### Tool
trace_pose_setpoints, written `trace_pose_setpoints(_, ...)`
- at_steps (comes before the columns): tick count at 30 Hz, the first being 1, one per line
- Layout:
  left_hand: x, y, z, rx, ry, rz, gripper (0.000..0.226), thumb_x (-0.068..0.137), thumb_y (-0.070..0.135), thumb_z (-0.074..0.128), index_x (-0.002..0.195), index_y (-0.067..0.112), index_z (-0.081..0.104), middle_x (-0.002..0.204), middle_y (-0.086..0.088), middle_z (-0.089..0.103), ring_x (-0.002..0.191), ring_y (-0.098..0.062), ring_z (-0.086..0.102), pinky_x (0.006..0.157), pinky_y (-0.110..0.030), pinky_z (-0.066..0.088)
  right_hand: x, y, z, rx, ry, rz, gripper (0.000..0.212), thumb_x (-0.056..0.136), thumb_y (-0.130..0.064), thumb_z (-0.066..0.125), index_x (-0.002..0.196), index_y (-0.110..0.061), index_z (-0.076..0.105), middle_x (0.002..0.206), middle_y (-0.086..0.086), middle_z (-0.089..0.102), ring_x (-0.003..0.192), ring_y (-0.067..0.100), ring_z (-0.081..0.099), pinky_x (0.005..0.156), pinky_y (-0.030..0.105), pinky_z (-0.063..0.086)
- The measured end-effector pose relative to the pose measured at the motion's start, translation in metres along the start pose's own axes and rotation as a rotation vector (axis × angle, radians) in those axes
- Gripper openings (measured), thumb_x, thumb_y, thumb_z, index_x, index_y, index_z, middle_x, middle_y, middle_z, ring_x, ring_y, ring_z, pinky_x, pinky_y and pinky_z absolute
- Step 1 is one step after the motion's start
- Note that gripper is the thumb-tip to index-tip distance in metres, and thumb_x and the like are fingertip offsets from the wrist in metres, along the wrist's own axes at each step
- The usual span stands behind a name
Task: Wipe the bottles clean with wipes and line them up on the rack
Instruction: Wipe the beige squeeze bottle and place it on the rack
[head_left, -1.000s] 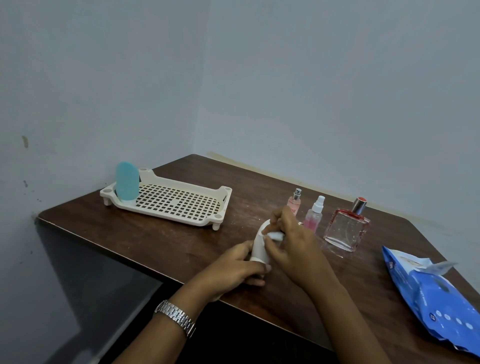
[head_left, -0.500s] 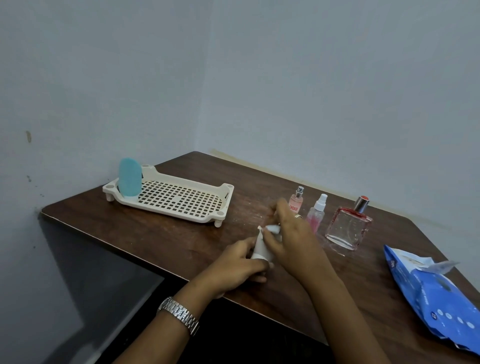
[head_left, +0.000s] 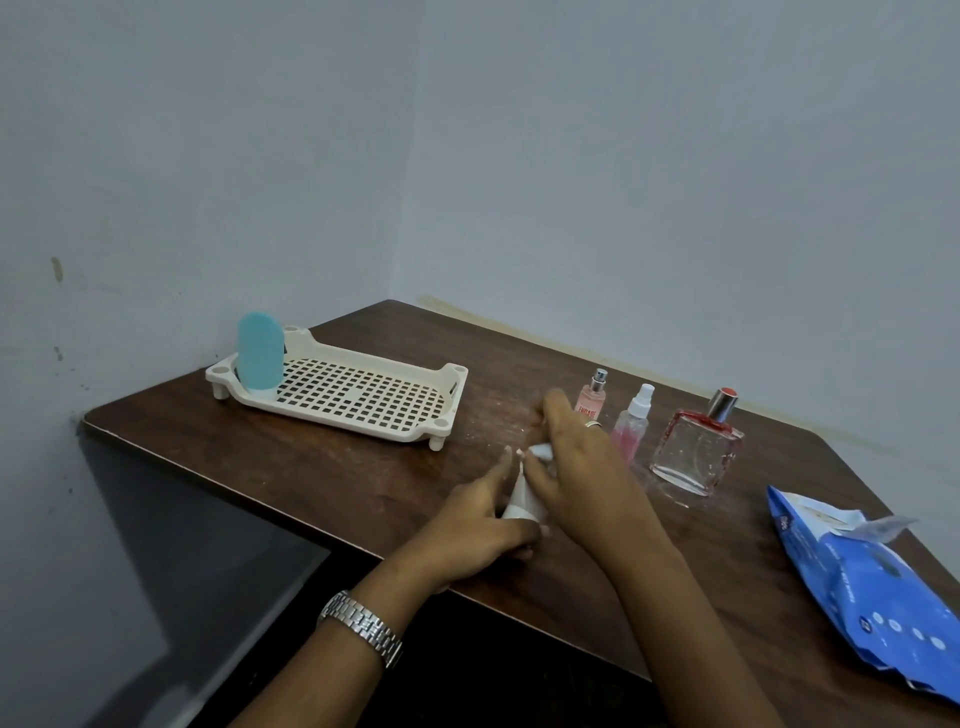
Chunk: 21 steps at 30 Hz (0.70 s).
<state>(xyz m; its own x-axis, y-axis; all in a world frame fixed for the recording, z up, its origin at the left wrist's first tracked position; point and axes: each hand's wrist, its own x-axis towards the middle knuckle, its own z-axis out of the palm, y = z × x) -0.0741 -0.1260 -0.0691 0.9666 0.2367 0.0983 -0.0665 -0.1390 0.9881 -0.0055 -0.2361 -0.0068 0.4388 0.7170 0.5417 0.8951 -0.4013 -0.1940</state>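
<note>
A small white bottle (head_left: 521, 503) stands near the table's front edge, held at its base by my left hand (head_left: 475, 535). My right hand (head_left: 576, 467) presses a white wipe (head_left: 541, 451) against the bottle's top and side, covering most of it. A cream perforated rack (head_left: 358, 395) sits at the back left with a blue bottle (head_left: 260, 351) upright in its left corner. To the right of my hands stand a small pink spray bottle (head_left: 592, 397), a clear pink spray bottle (head_left: 632, 423) and a square glass perfume bottle (head_left: 696, 449).
A blue pack of wipes (head_left: 872, 587) lies at the right edge of the dark wooden table (head_left: 337, 483), its flap open. Grey walls meet in a corner behind the table. The table's front edge runs diagonally just below my hands.
My right hand has slid the wipe along the white bottle and its fingers now stretch further forward. My left hand keeps hold of the bottle's base.
</note>
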Motion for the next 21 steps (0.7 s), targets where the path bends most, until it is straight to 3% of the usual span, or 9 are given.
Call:
trace_pose_setpoints(2, 0.000, -0.001, -0.001, -0.002, 0.020, -0.019, 0.099, 0.071, 0.017, 0.073, 0.152, 0.030, 0.018, 0.108, -0.006, 0.070, 0.086, -0.022, 0.072, 0.083, -0.041, 0.058, -0.003, -0.006, 0.002, -0.014, -0.007, -0.019, 0.021, 0.089, -0.017, 0.053, 0.101, -0.021, 0.037, 0.089, 0.002, 0.055, 0.075, 0.015, 0.053, 0.061, 0.024, 0.042)
trace_pose_setpoints(5, 0.000, -0.003, 0.000, -0.056, 0.027, -0.024, 0.095, 0.068, 0.023, 0.074, 0.150, 0.031, 0.027, 0.108, -0.012, 0.069, 0.094, -0.028, 0.070, 0.083, -0.049, 0.057, -0.011, -0.012, 0.005, -0.020, -0.053, -0.049, 0.021, 0.088, -0.016, 0.054, 0.103, -0.019, 0.040, 0.088, 0.001, 0.053, 0.076, 0.016, 0.051, 0.064, 0.026, 0.041)
trace_pose_setpoints(9, 0.000, -0.001, 0.000, -0.066, 0.013, -0.026, 0.091, 0.080, 0.005, 0.071, 0.152, 0.032, 0.023, 0.108, -0.006, 0.070, 0.087, -0.029, 0.072, 0.084, -0.044, 0.058, -0.006, -0.003, 0.000, -0.010, -0.021, -0.023, 0.022, 0.088, -0.017, 0.055, 0.097, -0.022, 0.036, 0.086, 0.001, 0.054, 0.073, 0.016, 0.052, 0.057, 0.020, 0.035)
trace_pose_setpoints(12, -0.001, 0.002, 0.001, -0.051, 0.008, -0.014, 0.092, 0.080, 0.005, 0.073, 0.150, 0.035, 0.022, 0.103, 0.009, 0.066, 0.088, -0.030, 0.071, 0.086, -0.046, 0.056, 0.002, 0.007, -0.004, -0.008, 0.075, 0.040, 0.026, 0.088, -0.016, 0.057, 0.092, -0.024, 0.033, 0.085, 0.002, 0.055, 0.073, 0.015, 0.051, 0.055, 0.014, 0.032)
trace_pose_setpoints(14, -0.002, 0.002, 0.001, -0.061, 0.014, -0.012, 0.091, 0.080, 0.004, 0.072, 0.147, 0.041, 0.023, 0.106, 0.002, 0.068, 0.086, -0.030, 0.072, 0.086, -0.048, 0.056, 0.000, 0.007, -0.003, -0.001, 0.083, 0.045, 0.024, 0.089, -0.017, 0.057, 0.093, -0.024, 0.034, 0.085, 0.002, 0.055, 0.073, 0.015, 0.051, 0.056, 0.013, 0.033)
trace_pose_setpoints(21, -0.001, -0.001, -0.001, -0.119, 0.004, 0.008, 0.086, 0.082, 0.000, 0.066, 0.146, 0.043, 0.028, 0.111, 0.002, 0.070, 0.093, -0.025, 0.071, 0.084, -0.043, 0.058, -0.019, 0.001, 0.007, 0.101, 0.045, -0.019, 0.022, 0.086, -0.019, 0.058, 0.094, -0.025, 0.038, 0.084, -0.001, 0.055, 0.074, 0.015, 0.054, 0.064, 0.031, 0.047)
